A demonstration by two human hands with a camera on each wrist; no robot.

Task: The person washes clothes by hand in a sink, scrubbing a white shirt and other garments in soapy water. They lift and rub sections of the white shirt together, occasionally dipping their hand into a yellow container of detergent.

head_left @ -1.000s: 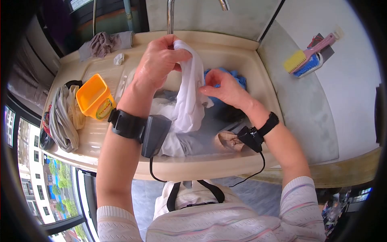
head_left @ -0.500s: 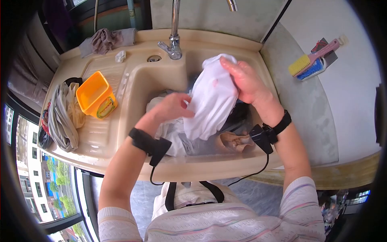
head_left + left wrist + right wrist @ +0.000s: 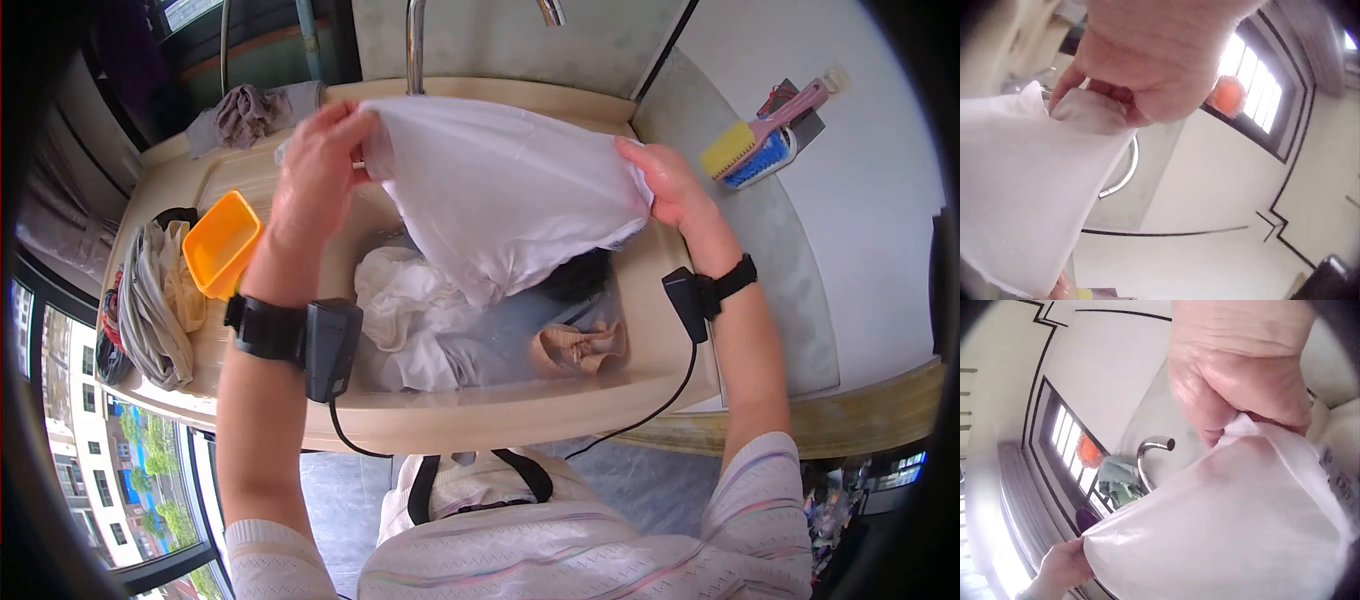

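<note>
A wet white cloth (image 3: 500,190) is stretched between both hands above the sink basin. My left hand (image 3: 318,175) pinches its upper left corner, and my right hand (image 3: 675,185) grips its right edge. In the left wrist view, the fingers of my left hand (image 3: 1147,69) curl round a fold of the cloth (image 3: 1016,181). The right wrist view has my right hand (image 3: 1241,387) pinching the cloth (image 3: 1222,519) by a bunched edge. Under it, white garments (image 3: 410,310), a dark item (image 3: 580,278) and a tan item (image 3: 578,348) lie in cloudy water.
On the left drainboard stand a yellow-orange container (image 3: 222,245) and a heap of grey and beige garments (image 3: 155,300). A greyish-purple cloth (image 3: 245,115) lies at the back left. The faucet (image 3: 415,50) rises behind the sink. Brushes (image 3: 765,135) hang on the right wall.
The white cloth has gone from bunched to spread wide. My left hand has moved up and left and now holds a corner; my right hand has moved right with its edge.
</note>
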